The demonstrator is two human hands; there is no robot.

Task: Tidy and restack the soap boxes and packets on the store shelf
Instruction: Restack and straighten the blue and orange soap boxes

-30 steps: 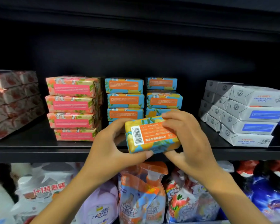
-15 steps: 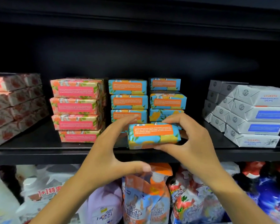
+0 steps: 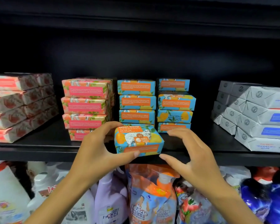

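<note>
Blue-orange soap box (image 3: 138, 140), "Goat Soap" face with sheep drawing up, sits at the near edge of the shelf (image 3: 44, 143), just in front of the blue-orange stacks. Can't tell if it lies flat on the shelf or is a little lifted.

Left hand (image 3: 97, 152) grips the box: thumb on the near side face, fingers curled over the far left edge. Right hand (image 3: 196, 157) is just right of the box with its fingers spread and loose, holding nothing. Its thumb tip is near the box's lower right corner; contact unclear. The hands are apart, with the box between them.

Behind the box stands the left blue-orange stack (image 3: 137, 102), with orange labels facing near. The right blue-orange stack (image 3: 175, 104) is beside it, uneven, its top box set further back. Left of those is a pink-green stack (image 3: 86, 104), its bottom box offset to the right. Far left are rows of red-white packets (image 3: 14, 107). Far right, well apart, are stacked grey-white boxes (image 3: 255, 117).

Lower shelf: an orange refill pouch (image 3: 152, 199) below the hands, a purple pouch (image 3: 110, 202) to its left, a white bottle (image 3: 5, 191) far left.
</note>
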